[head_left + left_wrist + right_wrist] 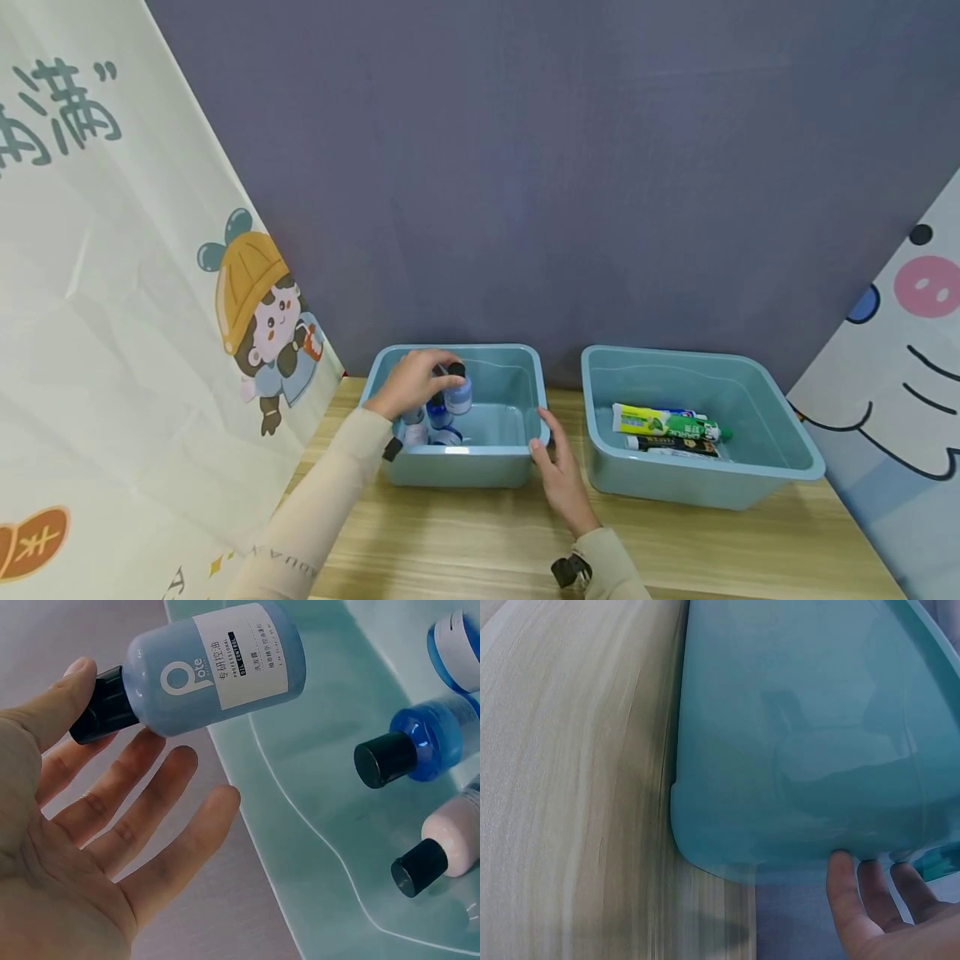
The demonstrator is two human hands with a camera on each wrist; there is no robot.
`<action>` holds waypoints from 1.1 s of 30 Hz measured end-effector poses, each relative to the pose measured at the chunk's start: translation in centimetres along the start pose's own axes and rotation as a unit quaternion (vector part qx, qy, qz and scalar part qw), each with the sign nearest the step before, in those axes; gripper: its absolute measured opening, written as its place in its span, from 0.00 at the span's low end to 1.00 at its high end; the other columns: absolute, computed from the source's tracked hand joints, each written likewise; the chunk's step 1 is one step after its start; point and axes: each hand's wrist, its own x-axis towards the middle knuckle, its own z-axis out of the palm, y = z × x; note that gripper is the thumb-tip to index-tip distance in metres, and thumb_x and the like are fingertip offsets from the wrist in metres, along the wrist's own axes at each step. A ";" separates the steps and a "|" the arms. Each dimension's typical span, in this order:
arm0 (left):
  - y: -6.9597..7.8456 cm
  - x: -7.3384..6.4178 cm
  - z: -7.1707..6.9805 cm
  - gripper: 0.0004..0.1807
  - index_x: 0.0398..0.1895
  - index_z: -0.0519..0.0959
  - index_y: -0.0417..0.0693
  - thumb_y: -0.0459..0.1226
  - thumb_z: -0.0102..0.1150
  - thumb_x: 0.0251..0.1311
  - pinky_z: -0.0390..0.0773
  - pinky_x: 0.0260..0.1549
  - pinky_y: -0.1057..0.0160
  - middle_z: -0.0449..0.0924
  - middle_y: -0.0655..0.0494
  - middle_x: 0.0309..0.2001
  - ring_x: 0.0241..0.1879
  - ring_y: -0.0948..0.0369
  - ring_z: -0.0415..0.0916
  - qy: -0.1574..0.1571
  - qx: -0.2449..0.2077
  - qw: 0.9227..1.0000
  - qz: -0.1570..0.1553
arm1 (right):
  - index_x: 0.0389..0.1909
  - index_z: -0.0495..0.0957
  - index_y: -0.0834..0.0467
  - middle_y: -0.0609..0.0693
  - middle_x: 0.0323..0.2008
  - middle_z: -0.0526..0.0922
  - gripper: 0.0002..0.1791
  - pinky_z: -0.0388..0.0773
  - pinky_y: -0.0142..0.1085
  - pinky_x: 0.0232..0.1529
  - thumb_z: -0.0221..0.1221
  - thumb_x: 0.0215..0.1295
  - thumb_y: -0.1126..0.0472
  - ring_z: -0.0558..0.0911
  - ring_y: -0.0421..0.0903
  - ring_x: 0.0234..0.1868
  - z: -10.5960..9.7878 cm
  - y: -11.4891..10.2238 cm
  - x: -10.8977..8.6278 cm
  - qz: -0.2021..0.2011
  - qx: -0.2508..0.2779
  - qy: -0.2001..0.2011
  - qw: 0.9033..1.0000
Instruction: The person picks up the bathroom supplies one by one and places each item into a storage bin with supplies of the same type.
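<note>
In the head view my left hand [414, 382] is over the left part of the left light blue bin [461, 478]. Between thumb and fingers it pinches the black cap of a blue-grey shampoo bottle [214, 664]; the other fingers are spread. Below it in the bin are a clear blue bottle [427, 746] and a pink bottle [459, 836], both black-capped, and another blue bottle [457, 649]. My right hand [562, 477] holds the same bin's front right corner, thumb at the front rim and fingers [847, 892] against the side wall.
A second light blue bin [675, 490] stands to the right, with a yellow-green toothpaste tube [637, 419] and a black tube [672, 445] among its contents. Both bins rest on a wood-grain table [427, 537]. A grey-blue partition [487, 167] rises behind them, with printed sheets at both sides.
</note>
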 end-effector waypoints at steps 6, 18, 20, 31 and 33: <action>-0.1 0.6 -0.1 0.18 0.54 0.85 0.55 0.49 0.68 0.64 0.82 0.43 0.56 0.86 0.60 0.41 0.41 0.62 0.81 -0.006 0.012 1.000 -0.009 | 0.80 0.56 0.43 0.51 0.81 0.53 0.32 0.59 0.66 0.72 0.51 0.80 0.47 0.51 0.58 0.82 -0.1 -0.1 0.0 0.001 -0.005 0.002 1.000; -0.8 1.9 0.3 0.18 0.53 0.86 0.54 0.48 0.69 0.63 0.81 0.40 0.58 0.86 0.57 0.42 0.39 0.61 0.79 -0.027 0.034 0.999 -0.034 | 0.80 0.55 0.46 0.50 0.81 0.53 0.33 0.56 0.67 0.74 0.52 0.79 0.48 0.50 0.56 0.82 0.0 -0.3 0.0 0.001 0.010 -0.005 1.000; -0.9 2.1 0.3 0.18 0.53 0.86 0.53 0.48 0.69 0.63 0.81 0.40 0.58 0.86 0.56 0.43 0.39 0.60 0.79 -0.032 0.039 0.998 -0.035 | 0.80 0.55 0.46 0.49 0.81 0.53 0.33 0.57 0.67 0.73 0.52 0.79 0.47 0.49 0.55 0.82 -0.1 -0.3 -0.1 0.003 0.014 -0.007 1.000; -1.4 3.0 0.6 0.18 0.54 0.87 0.51 0.47 0.71 0.62 0.79 0.38 0.57 0.86 0.55 0.41 0.35 0.61 0.78 -0.049 0.063 0.996 -0.047 | 0.79 0.56 0.40 0.48 0.81 0.53 0.31 0.58 0.66 0.73 0.51 0.80 0.46 0.50 0.54 0.82 -0.2 -0.5 -0.1 0.005 0.010 -0.010 1.000; -1.5 3.1 0.7 0.19 0.54 0.86 0.51 0.46 0.70 0.63 0.79 0.37 0.58 0.85 0.56 0.40 0.33 0.61 0.77 -0.056 0.069 0.995 -0.051 | 0.79 0.56 0.43 0.49 0.81 0.53 0.32 0.57 0.67 0.73 0.51 0.80 0.46 0.50 0.55 0.82 -0.2 -0.5 -0.2 0.004 0.008 -0.010 1.000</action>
